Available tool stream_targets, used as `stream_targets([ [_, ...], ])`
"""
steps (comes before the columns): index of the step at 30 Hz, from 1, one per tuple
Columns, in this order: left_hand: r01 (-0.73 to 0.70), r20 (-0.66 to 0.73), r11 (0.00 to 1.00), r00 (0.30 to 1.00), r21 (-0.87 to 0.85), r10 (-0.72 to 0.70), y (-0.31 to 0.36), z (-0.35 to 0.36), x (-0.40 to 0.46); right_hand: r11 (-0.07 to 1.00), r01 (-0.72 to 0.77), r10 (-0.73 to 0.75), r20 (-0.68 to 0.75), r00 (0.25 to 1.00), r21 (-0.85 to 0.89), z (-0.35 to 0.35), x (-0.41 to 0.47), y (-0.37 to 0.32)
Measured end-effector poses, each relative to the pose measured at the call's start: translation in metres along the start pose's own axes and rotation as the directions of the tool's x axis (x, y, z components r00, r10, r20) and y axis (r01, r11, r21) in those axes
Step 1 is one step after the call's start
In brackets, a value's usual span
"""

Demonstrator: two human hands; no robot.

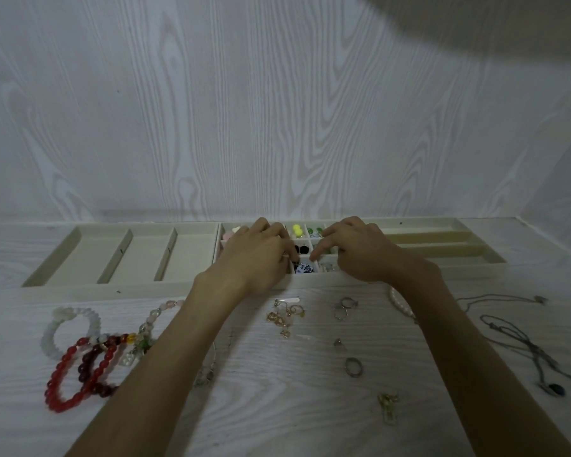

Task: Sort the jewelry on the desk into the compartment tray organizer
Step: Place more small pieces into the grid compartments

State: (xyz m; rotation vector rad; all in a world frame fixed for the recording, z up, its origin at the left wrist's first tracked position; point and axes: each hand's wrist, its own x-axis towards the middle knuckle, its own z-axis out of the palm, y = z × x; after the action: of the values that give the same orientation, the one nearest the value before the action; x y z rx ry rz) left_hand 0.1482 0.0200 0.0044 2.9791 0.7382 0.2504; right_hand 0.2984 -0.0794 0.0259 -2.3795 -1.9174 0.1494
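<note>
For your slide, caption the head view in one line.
Both hands, left hand and right hand, work over the tray organizer while bracelets wait.

Both hands (256, 255) (360, 252) over tray (89, 282) compartments

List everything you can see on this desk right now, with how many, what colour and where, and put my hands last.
compartment tray organizer: one, beige, along the wall; left and right sections look bare, the small middle cells hold a few pieces
yellow beads: two, yellow, back middle cell
blue and white piece: one, front middle cell
bead bracelets: several, red, dark red, pale green and mixed, desk front left
gold earrings: small cluster, gold, desk centre
rings: about four, silver, right of centre
gold charm: one, desk front
pearl strand: one, white, partly hidden by the right forearm
cord necklaces: grey, far right
left hand: over the middle cells, fingers curled
right hand: beside it, index finger pointing down
</note>
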Motion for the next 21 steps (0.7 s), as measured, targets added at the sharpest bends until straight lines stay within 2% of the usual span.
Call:
stream_targets([
  [7, 0.000, 0.009, 1.000, 1.000, -0.021, 0.000, -0.002, 0.002, 0.001, 1.000, 0.002, -0.002, 0.011, 1.000, 0.016, -0.003, -0.001, -0.001],
  [13, 0.054, 0.031, 0.991, 0.998, -0.125, -0.051, -0.005, -0.012, -0.003, 0.982, 0.082, -0.068, -0.086, 0.994, 0.169, -0.028, -0.025, 0.005],
  [16, 0.061, -0.021, 0.980, 0.998, -0.187, -0.066, -0.006, -0.024, -0.016, 0.967, 0.108, -0.104, -0.032, 0.994, 0.233, -0.036, -0.052, 0.004],
  [21, 0.099, 0.038, 0.986, 0.995, -0.135, -0.095, -0.010, -0.032, -0.046, 0.978, 0.025, -0.032, 0.030, 0.999, 0.209, -0.034, -0.084, 0.016],
])
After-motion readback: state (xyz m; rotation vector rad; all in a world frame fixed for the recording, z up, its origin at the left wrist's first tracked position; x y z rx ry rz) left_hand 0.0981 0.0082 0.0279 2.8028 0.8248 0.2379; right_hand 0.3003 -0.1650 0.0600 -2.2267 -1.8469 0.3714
